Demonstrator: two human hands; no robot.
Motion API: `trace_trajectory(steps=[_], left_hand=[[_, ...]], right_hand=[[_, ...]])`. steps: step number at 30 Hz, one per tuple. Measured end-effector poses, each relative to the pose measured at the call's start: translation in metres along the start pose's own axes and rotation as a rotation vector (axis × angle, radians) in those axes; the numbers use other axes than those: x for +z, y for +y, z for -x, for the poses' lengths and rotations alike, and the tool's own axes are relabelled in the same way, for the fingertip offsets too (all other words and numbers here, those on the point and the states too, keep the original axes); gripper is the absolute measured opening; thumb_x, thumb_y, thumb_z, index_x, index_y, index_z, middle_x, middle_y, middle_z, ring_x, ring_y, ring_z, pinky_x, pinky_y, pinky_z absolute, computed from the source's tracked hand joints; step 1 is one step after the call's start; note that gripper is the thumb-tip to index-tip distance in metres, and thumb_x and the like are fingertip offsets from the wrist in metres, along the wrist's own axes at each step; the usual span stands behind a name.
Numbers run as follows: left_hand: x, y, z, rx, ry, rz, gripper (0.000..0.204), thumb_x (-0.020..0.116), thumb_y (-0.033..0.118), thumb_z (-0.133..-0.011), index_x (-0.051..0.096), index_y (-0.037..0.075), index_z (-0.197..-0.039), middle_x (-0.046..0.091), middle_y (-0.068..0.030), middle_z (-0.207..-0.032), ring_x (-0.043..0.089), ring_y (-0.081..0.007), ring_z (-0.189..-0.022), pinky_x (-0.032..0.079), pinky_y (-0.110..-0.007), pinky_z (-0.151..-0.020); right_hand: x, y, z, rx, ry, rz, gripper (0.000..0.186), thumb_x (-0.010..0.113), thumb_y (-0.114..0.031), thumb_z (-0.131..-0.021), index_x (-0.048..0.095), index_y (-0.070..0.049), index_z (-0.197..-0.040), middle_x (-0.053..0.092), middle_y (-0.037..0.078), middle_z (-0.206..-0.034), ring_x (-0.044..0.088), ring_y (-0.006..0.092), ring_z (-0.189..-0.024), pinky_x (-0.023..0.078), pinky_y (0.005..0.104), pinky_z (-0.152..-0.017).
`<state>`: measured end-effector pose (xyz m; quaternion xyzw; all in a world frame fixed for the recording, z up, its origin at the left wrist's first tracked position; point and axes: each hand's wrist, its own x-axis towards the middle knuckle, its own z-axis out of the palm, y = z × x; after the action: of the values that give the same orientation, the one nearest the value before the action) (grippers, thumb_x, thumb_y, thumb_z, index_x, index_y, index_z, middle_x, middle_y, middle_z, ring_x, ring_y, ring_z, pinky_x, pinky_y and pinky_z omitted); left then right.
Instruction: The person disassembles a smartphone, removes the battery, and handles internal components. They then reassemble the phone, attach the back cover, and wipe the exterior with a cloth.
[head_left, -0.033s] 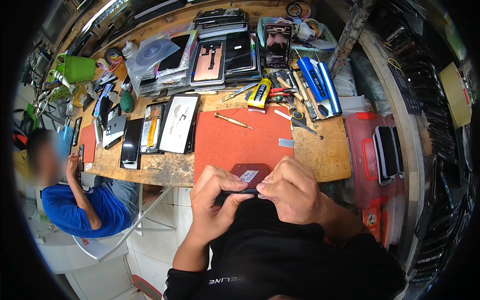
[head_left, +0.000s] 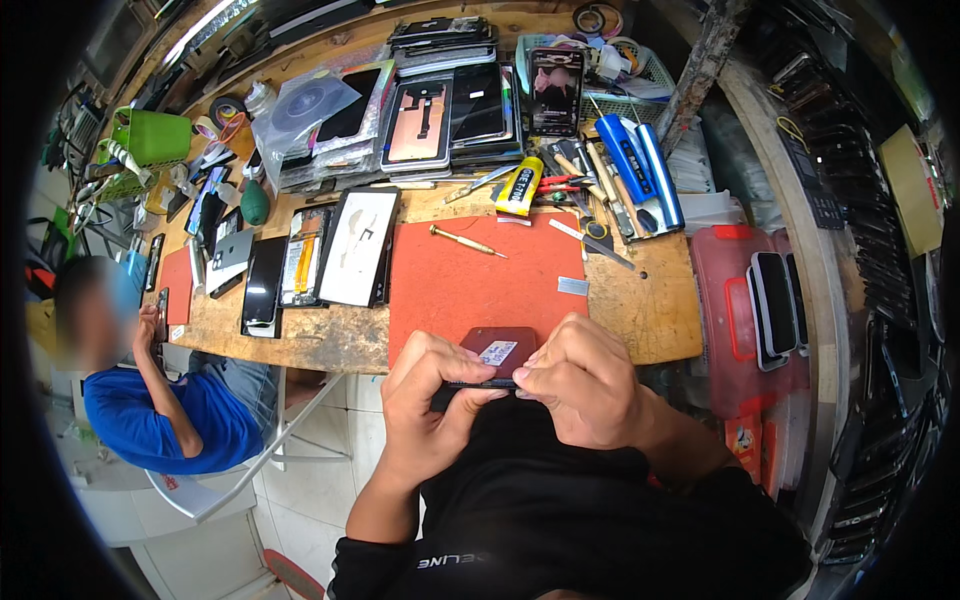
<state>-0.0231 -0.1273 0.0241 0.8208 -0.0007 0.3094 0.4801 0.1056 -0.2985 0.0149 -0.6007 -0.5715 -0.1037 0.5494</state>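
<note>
A dark red phone (head_left: 508, 338) with a handwritten white label on its back is tilted over the front edge of the orange-red mat (head_left: 440, 285). My left hand (head_left: 428, 398) pinches its near edge between thumb and fingers. Close beside it, my right hand (head_left: 588, 388) grips the same edge, thumb tips almost meeting. Whatever is between the right fingertips is too small to make out. On the mat beyond lie a brass-coloured screwdriver (head_left: 468, 241) and a small silver metal plate (head_left: 573, 286).
Left of the mat lean a white panel (head_left: 355, 245), an opened phone (head_left: 306, 255) and a black phone (head_left: 263, 283). Behind are stacked screens (head_left: 418, 120), a yellow tube (head_left: 520, 187) and scissors (head_left: 597, 230). A person in blue (head_left: 185, 415) sits at left; a red case (head_left: 735, 300) stands right.
</note>
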Motion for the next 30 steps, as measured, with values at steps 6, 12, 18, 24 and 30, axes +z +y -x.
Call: trace_trajectory(steps=[6, 12, 18, 24, 30], left_hand=[[-0.003, -0.007, 0.001, -0.037, 0.124, 0.052, 0.019, 0.084, 0.002, -0.09, 0.067, 0.001, -0.099, 0.065, -0.012, -0.099, 0.065, -0.0201, -0.089, 0.053, -0.031, -0.082], [-0.007, -0.048, 0.002, -0.215, 0.284, 0.499, 0.016, 0.074, 0.005, -0.101, 0.06, 0.003, -0.109, 0.06, -0.0079, -0.11, 0.06, -0.0149, -0.1, 0.05, -0.031, -0.094], [-0.016, -0.067, 0.01, -0.32, 0.208, 0.102, 0.013, 0.073, -0.005, -0.099, 0.07, -0.001, -0.11, 0.066, -0.0073, -0.107, 0.066, -0.0163, -0.1, 0.054, -0.03, -0.09], [-0.025, -0.064, 0.0, -0.164, -0.033, -0.286, 0.023, 0.078, -0.011, -0.084, 0.074, -0.001, -0.104, 0.068, -0.0114, -0.097, 0.069, -0.0246, -0.092, 0.054, -0.033, -0.084], [-0.028, -0.064, -0.012, -0.052, -0.078, -0.269, 0.021, 0.079, -0.012, -0.077, 0.071, 0.002, -0.092, 0.061, -0.0104, -0.088, 0.062, -0.0305, -0.082, 0.05, -0.041, -0.073]], right_hand=[[0.01, 0.018, 0.0, 0.165, 0.006, -0.11, 0.027, 0.083, 0.002, -0.084, 0.069, -0.001, -0.106, 0.063, 0.012, -0.094, 0.067, 0.032, -0.083, 0.053, 0.041, -0.072], [0.011, 0.029, -0.004, 0.208, -0.1, 0.043, 0.024, 0.082, 0.0, -0.085, 0.07, -0.002, -0.105, 0.063, 0.012, -0.097, 0.067, 0.0336, -0.088, 0.053, 0.0442, -0.076], [0.01, 0.036, -0.01, 0.258, -0.227, 0.217, 0.019, 0.08, -0.004, -0.087, 0.072, -0.002, -0.104, 0.059, 0.012, -0.092, 0.064, 0.0333, -0.085, 0.051, 0.0454, -0.076], [0.015, 0.034, -0.004, 0.294, -0.24, 0.172, 0.017, 0.08, -0.002, -0.086, 0.073, -0.003, -0.101, 0.059, 0.011, -0.091, 0.063, 0.0313, -0.085, 0.05, 0.0445, -0.075], [0.016, 0.032, -0.007, 0.25, -0.226, 0.158, 0.017, 0.081, 0.002, -0.083, 0.076, 0.0, -0.099, 0.058, 0.01, -0.085, 0.06, 0.0284, -0.076, 0.047, 0.0416, -0.068]])
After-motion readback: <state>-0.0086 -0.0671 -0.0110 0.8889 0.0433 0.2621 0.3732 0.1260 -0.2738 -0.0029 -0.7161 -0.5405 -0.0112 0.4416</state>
